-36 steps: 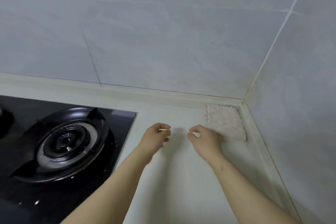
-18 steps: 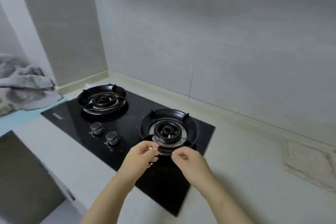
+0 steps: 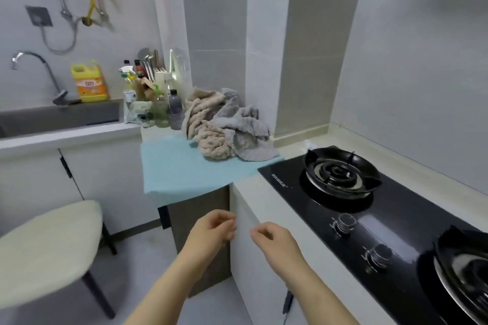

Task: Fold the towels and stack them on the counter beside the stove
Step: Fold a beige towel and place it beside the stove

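L hand (image 3: 211,229), R hand (image 3: 274,241): fingers loosely curled, empty. Risk: yanking tangled towel heap (image 3: 227,129) drags overhanging blue cloth (image 3: 182,169), tips nearby bottles (image 3: 175,111).

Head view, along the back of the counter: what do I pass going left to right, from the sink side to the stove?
Faucet → yellow detergent jug → cluster of bottles → pile of unfolded towels → far stove burner.

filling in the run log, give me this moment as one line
left hand: empty, fingers loosely curled | right hand: empty, fingers loosely curled | towels: crumpled pile on blue cloth, beside stove
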The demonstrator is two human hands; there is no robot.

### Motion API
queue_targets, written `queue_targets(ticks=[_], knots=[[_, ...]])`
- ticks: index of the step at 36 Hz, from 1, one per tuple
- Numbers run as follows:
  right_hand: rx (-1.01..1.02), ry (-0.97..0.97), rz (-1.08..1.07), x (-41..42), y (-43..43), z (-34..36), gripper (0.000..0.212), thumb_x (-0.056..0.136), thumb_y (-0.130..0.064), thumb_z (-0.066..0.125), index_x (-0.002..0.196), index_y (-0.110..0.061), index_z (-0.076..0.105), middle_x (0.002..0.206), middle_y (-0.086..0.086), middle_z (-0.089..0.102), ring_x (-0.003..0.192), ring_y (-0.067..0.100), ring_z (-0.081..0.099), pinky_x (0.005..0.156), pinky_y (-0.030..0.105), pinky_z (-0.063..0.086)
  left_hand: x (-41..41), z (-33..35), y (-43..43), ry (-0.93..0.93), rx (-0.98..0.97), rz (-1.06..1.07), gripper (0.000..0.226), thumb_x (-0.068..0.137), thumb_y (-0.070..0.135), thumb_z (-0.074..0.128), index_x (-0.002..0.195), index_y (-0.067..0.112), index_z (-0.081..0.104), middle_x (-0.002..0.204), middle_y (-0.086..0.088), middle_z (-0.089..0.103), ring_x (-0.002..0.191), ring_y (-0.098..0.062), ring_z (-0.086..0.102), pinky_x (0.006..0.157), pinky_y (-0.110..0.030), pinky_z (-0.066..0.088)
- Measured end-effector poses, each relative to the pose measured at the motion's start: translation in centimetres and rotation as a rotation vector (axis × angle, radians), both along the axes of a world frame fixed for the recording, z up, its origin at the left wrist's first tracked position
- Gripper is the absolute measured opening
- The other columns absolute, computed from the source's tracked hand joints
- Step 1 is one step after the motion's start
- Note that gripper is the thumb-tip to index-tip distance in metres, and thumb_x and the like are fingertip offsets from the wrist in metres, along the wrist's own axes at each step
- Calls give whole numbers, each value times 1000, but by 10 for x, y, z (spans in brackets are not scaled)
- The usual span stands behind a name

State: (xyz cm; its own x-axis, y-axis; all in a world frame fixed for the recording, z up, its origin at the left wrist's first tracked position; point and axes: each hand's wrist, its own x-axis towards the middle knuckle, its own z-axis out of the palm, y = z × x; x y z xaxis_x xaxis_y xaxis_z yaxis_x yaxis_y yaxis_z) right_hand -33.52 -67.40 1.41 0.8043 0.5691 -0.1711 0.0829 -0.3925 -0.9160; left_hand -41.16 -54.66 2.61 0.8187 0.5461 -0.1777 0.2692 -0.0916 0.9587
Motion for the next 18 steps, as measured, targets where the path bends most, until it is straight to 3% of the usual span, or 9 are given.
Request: queue_targets(ticks=[6, 14, 18], knots=[[-12, 16, 93, 18, 97, 1, 12, 94, -24, 49, 88, -26, 60, 90, -15, 58, 84, -1, 52, 61, 7, 39, 14, 1, 94, 24, 52, 141, 15, 92, 12, 50, 91, 20, 63, 86, -1, 67, 72, -11, 61, 63, -20, 42], [-40, 11, 113, 73, 186, -6, 11, 95, -21, 49, 94, -19, 60, 90, -10, 58, 85, 4, 53, 60, 7, 37, 63, -4, 172, 62, 108, 177, 13, 93, 15, 48, 95, 20, 60, 87, 3, 65, 76, -9, 61, 64, -19, 45], [-52, -29, 112, 118, 232, -11, 11, 94, -22, 50, 95, -20, 61, 98, -7, 60, 95, 10, 55, 67, 16, 41, 102, -5, 214, 73, 168, 160, 14, 94, 17, 48, 91, 26, 59, 90, 5, 65, 83, -9, 62, 71, -22, 47]])
